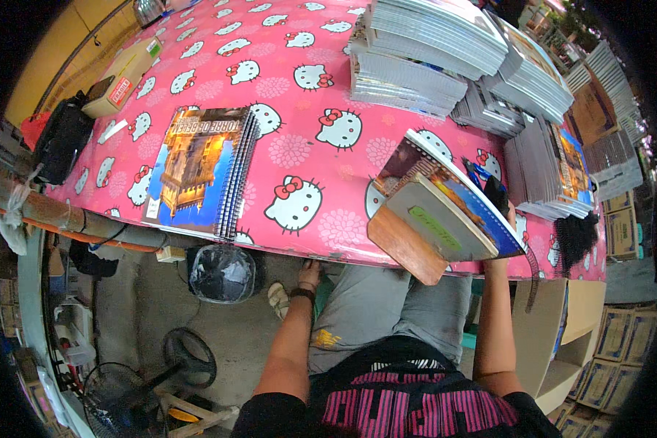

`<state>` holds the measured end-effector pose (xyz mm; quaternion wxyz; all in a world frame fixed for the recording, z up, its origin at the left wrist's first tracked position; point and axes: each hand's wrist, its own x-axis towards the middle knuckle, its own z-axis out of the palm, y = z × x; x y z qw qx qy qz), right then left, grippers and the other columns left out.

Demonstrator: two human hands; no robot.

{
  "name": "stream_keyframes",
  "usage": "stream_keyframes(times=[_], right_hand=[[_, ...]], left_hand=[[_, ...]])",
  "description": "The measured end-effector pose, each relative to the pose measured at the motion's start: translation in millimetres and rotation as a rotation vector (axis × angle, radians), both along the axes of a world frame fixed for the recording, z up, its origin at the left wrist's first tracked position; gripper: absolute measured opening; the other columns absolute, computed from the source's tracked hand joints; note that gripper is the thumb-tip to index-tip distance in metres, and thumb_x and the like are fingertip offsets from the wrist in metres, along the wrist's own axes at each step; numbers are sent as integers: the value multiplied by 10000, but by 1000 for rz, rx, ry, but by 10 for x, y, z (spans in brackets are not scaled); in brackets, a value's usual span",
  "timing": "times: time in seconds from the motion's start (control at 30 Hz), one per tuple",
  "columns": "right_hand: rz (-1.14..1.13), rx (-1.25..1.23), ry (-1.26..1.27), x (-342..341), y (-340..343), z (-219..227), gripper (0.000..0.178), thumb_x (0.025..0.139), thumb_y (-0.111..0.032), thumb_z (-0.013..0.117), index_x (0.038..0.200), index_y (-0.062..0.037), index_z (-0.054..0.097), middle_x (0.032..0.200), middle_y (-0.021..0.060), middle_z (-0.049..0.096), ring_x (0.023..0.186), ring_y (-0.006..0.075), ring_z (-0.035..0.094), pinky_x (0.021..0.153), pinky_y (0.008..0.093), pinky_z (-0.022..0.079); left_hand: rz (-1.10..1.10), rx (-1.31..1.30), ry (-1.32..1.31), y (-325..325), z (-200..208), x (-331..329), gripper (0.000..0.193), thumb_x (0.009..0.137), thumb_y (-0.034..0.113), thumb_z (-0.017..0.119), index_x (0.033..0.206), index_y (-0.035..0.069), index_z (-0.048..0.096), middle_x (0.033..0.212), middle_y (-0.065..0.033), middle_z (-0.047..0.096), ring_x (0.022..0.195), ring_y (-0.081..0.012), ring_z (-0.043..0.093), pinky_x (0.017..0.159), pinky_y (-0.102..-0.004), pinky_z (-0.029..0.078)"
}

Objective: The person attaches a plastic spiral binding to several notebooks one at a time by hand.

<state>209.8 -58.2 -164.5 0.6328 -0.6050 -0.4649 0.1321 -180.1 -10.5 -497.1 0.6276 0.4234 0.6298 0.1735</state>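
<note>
Right hand at the spiral-bound book, left hand low by the table edge

In the head view, the person's right hand (511, 215) is at the right-hand edge of a spiral-bound book (415, 157), largely hidden by it; how far its fingers are closed, and how firmly they hold the book, cannot be told; the book lies near the front edge of the pink patterned tablecloth (285, 106), slanting down to the right, with a grey board (452, 237) bearing a green label over it and a wooden block (407, 244) jutting past the table edge; a loose dark coil (533, 277) hangs beside its lower right corner; the left hand (309, 273) is below the table edge, near the knee, its fingers too obscured to judge any grip; another spiral-bound copy (197, 171) lies to the left; stacks of books (431, 36) stand at the far right.
</note>
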Motion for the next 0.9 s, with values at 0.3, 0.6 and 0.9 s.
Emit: stream_keyframes(times=[0.3, 0.6, 0.9], right_hand=[[-39, -84, -124, -172, -19, 114, 313, 855, -109, 543, 1152, -16, 515, 1045, 70, 580, 929, 157, 559, 850, 280, 451], [-71, -95, -26, -57, -62, -3, 378, 855, -218, 561, 1172, -26, 487, 1121, 85, 546, 990, 159, 539, 863, 286, 439], [481, 38, 745, -21, -345, 172, 619, 922, -518, 372, 1333, -56, 390, 1328, 137, 457, 1183, 276, 480, 993, 413, 397]], left_hand=[[-588, 379, 761, 282, -565, -382, 327, 788, 312, 573, 1033, 106, 638, 1104, -138, 612, 1056, -297, 565, 856, -388, 473], [-282, -150, 723, -180, -787, -829, 786, 747, 690, 485, 1347, 186, 422, 1366, -85, 442, 1241, -262, 442, 1004, -442, 371], [1107, 1007, 346, 685, 1119, -535, 255, 839, 41, 471, 1080, -29, 518, 1021, -123, 536, 947, -242, 503, 863, -363, 422]])
